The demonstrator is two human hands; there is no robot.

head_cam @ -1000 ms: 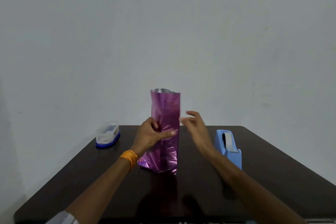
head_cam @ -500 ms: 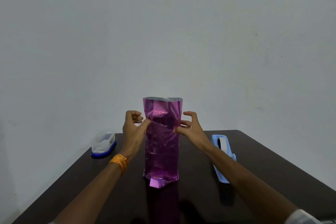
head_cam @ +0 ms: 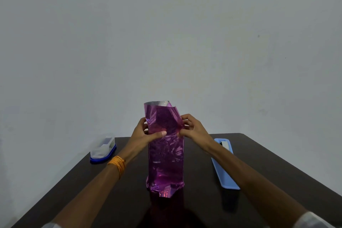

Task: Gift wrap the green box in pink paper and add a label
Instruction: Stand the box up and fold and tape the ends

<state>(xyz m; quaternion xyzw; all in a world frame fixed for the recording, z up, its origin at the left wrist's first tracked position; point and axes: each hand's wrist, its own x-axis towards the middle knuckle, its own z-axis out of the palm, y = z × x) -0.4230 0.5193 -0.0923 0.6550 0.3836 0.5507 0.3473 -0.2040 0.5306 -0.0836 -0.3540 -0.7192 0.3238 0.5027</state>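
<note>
A tall parcel in shiny pink paper (head_cam: 165, 157) stands upright on the dark table (head_cam: 203, 209). The green box inside is fully hidden by the wrapping. The paper's open top end sticks up loose, with its silver inner side showing. My left hand (head_cam: 143, 134) grips the parcel's upper left side, thumb pressed across the front. My right hand (head_cam: 192, 128) pinches the paper at the upper right edge. The bottom end is folded under, with a small flap poking out at the front. No label is in view.
A light blue tape dispenser (head_cam: 224, 164) lies to the right of the parcel. A small clear container with a blue base (head_cam: 102, 149) sits at the table's far left corner. A plain white wall (head_cam: 166, 42) rises behind the table.
The parcel has been turned and stood square. Both hands have closed onto its upper sides, and the loose top paper is now bent inward from the right.
</note>
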